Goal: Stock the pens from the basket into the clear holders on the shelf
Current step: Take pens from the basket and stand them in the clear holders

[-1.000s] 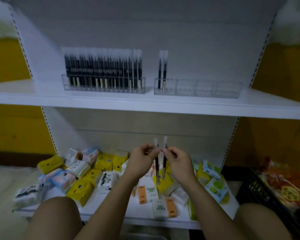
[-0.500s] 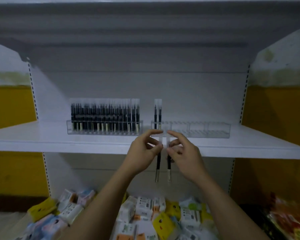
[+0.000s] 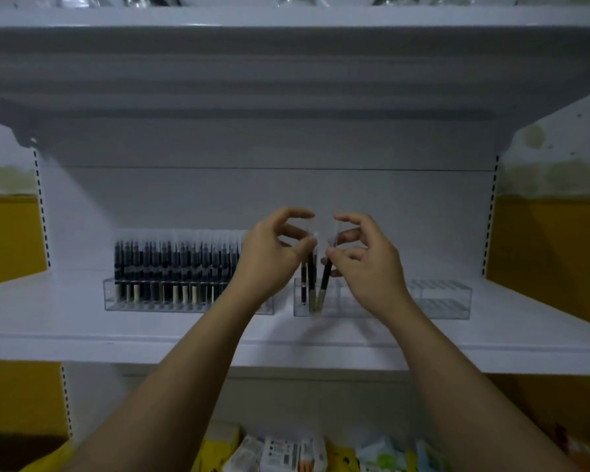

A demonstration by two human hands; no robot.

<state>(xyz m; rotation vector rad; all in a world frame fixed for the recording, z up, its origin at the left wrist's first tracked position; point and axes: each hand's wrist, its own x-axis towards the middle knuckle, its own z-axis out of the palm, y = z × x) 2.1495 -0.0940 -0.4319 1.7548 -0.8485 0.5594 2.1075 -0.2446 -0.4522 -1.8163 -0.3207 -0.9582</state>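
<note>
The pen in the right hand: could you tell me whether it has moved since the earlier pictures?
Yes. The pen rose from below the shelf edge into the left end of the right clear holder.

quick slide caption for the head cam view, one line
Left hand and right hand each pinch a pen with its tip in the right clear holder, beside the stocked left holder.

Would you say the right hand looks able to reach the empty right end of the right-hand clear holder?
Probably yes: the right hand, pinching a pen, is at the left end of that holder, and nothing stands between it and the empty slots.
</note>
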